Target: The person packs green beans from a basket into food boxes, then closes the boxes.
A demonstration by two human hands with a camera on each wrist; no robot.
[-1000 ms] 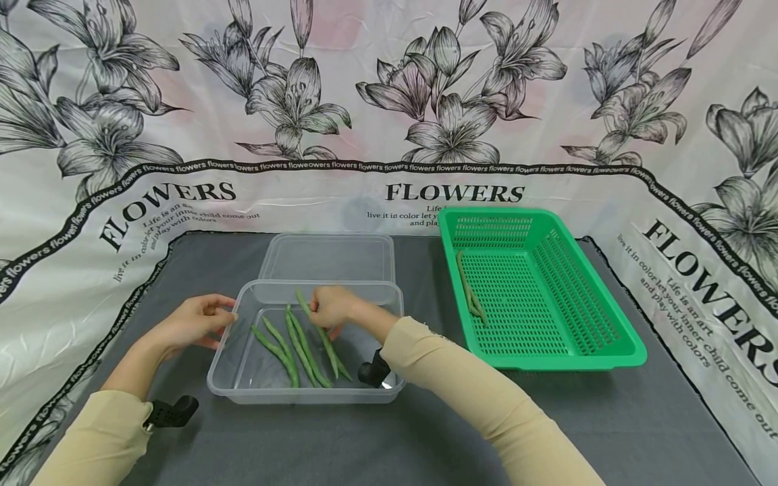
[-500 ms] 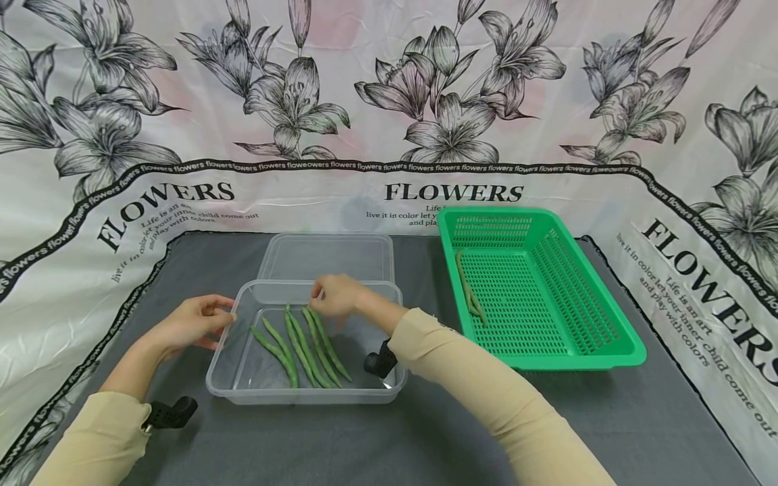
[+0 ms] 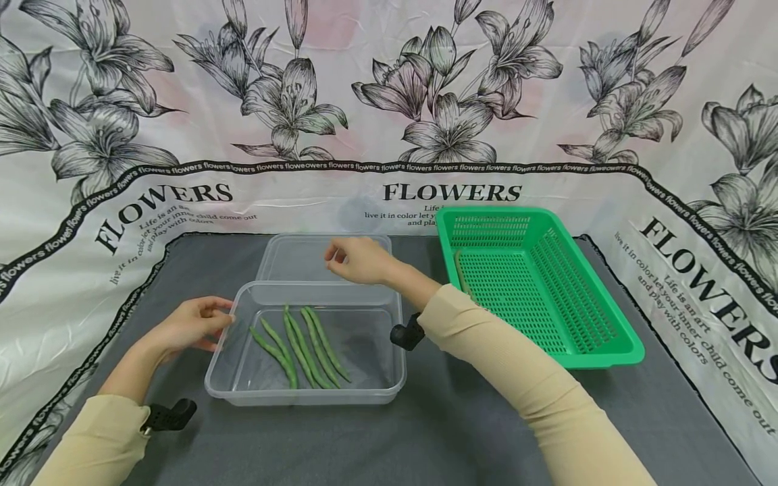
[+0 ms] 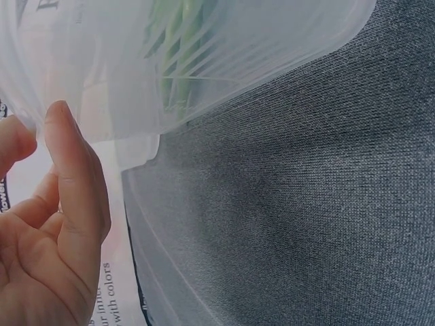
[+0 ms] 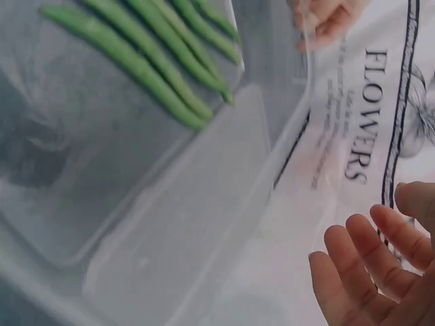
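Observation:
Several green beans [image 3: 300,349] lie side by side in a clear plastic container [image 3: 310,398]. At the container's left rim, my left hand [image 3: 185,329] pinches the edge between thumb and fingers; the left wrist view shows the fingertips [image 4: 61,112] against the wall. My right hand [image 3: 360,260] hovers beyond the container's back rim, over the clear lid [image 3: 286,256]. Its fingers are loosely curved with nothing in them, as the right wrist view confirms. In the green basket [image 3: 626,354], thin browner beans [image 3: 460,273] lie along the left side, partly covered by my right sleeve.
Behind the container, the lid lies flat on the grey cloth [image 3: 292,445]. To the right stands the basket, its near left part behind my right forearm. A flower-printed sheet [image 3: 340,101] rises at the back and along both sides.
My right hand has let go of a green bean, now lying beside the others, and has moved up and back out of the container. My left hand has stayed at the rim.

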